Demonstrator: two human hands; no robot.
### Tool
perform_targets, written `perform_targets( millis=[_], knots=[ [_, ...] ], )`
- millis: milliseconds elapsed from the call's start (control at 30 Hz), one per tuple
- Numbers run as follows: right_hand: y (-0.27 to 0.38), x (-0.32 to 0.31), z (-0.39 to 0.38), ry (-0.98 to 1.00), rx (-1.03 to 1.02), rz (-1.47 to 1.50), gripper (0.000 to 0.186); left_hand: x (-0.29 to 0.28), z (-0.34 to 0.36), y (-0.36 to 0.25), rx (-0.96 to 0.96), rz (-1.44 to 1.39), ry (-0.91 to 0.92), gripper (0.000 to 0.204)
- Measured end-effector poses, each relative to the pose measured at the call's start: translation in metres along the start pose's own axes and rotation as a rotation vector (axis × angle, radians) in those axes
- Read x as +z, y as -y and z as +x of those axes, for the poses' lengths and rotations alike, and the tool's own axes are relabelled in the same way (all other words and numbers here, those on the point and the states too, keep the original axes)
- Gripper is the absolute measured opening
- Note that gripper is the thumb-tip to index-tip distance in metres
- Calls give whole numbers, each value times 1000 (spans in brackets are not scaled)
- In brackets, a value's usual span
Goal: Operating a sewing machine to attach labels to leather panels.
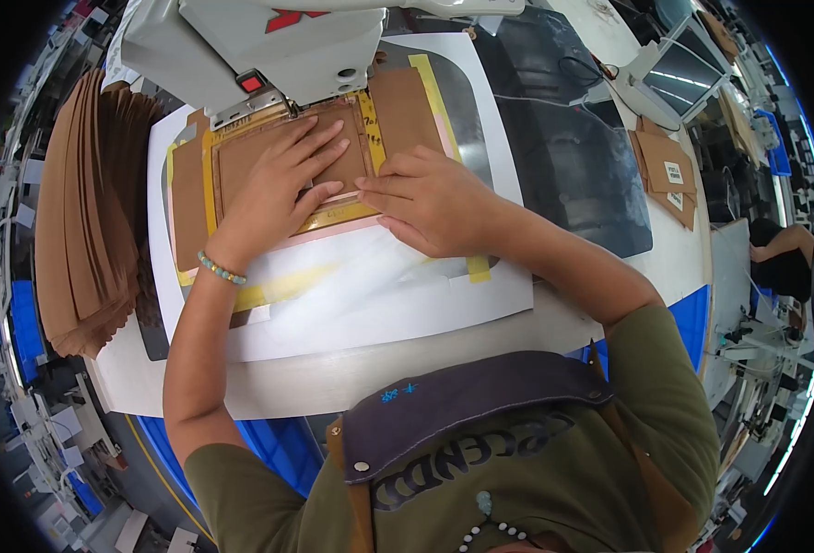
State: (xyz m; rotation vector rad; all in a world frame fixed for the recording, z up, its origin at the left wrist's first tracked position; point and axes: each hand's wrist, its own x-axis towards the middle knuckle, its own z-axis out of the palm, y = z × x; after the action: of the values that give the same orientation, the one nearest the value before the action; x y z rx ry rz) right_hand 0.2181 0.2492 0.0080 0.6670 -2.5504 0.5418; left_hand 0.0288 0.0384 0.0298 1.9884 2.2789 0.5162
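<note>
My left hand [282, 180] lies flat, fingers spread, on a brown leather piece [241, 152] held in a yellow-edged template frame [338, 218]. My right hand [430, 198] rests beside it with fingers curled, fingertips pressing the frame's lower right edge. The frame sits on a white plate [379, 295] under the head of a white sewing machine [259, 41]. A beaded bracelet circles my left wrist.
A tall stack of brown leather pieces [89, 212] leans at the left of the table. A dark mat [573, 147] covers the table to the right, with tagged brown pieces [667, 180] and a small screen [679, 74] beyond. Another person [780, 258] sits at far right.
</note>
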Motion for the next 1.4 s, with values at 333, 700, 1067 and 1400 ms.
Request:
perform_targets(
  millis=[333,700,1067,1400],
  knots=[
    [-1,0,3,-5,27,-63,34,-3,9,0,10,124,51,56],
    [-7,2,2,-6,53,-59,38,-28,2,9,100,-201,152,53],
    [-22,6,0,-7,132,-132,44,-24,24,33,221,37,105,58],
    [-30,-9,-8,-128,288,-89,40,-22,43,51,168,83,75,61]
  ],
)
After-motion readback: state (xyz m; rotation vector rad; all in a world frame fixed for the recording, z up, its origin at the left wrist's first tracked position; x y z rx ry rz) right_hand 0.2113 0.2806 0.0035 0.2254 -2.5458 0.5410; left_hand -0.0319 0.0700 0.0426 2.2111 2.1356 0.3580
